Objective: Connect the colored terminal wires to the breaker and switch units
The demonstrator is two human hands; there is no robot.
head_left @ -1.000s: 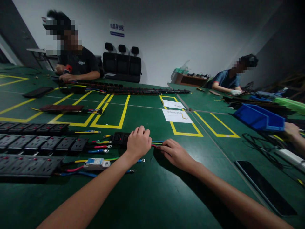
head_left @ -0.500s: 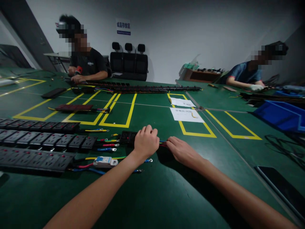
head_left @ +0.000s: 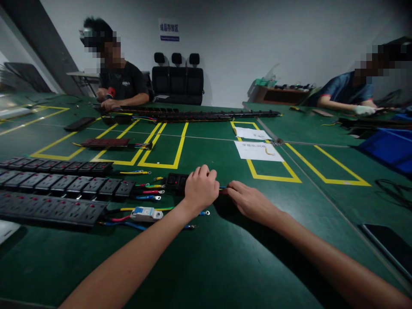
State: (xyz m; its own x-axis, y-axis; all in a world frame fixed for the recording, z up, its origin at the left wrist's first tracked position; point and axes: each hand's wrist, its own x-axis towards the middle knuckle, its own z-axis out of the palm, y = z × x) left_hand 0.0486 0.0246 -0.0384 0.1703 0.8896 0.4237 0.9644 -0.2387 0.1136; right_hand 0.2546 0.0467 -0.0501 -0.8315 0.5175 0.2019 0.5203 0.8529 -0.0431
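Observation:
My left hand [head_left: 202,189] is closed over the right end of a short black socket strip [head_left: 176,181], whose far part my fingers hide. Colored wires [head_left: 223,187] come out of that end and run to my right hand [head_left: 243,197]. Its fingers are pinched around the wires, a little above the green tabletop. Left of my left hand lie several long black socket strips [head_left: 64,182] side by side, with red, blue and yellow-green leads ending in ring terminals [head_left: 158,198]. A grey-white circuit breaker [head_left: 146,213] sits on the wires of the nearest strip.
Two paper sheets [head_left: 258,151] lie ahead within yellow tape lines. A dark red strip [head_left: 106,143] with wires rests at the far left. A phone-like slab [head_left: 388,246] and a blue bin [head_left: 391,148] are to the right. Two co-workers [head_left: 124,83] sit across the table.
The view has shifted slightly, so most things appear a little further right. Both hands keep their hold on the strip and wires, with hardly any movement.

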